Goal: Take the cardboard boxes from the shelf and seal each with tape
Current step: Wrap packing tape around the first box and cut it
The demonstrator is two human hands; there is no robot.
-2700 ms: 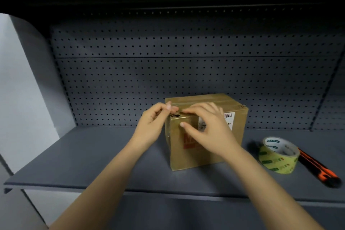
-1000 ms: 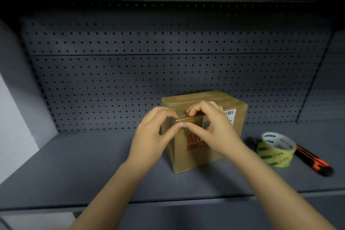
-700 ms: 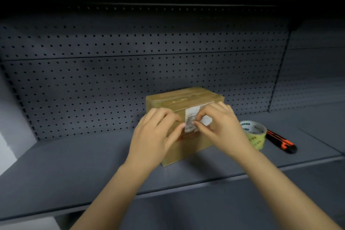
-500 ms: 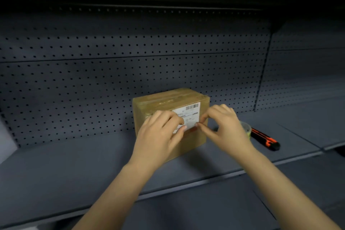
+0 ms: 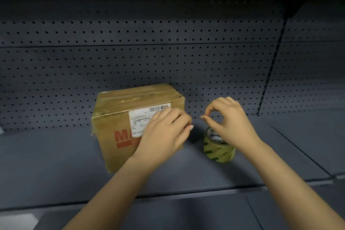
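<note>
The cardboard box point(image 5: 115, 123) is set on the shelf point(image 5: 56, 164), the tape roll point(image 5: 218, 150) at its 3 o'clock. A thin strip point(image 5: 197, 118) is pinched by the right hand point(image 5: 227, 119) above the roll. The left hand point(image 5: 166, 134) is laid against the box front, and its grip cannot be told.
</note>
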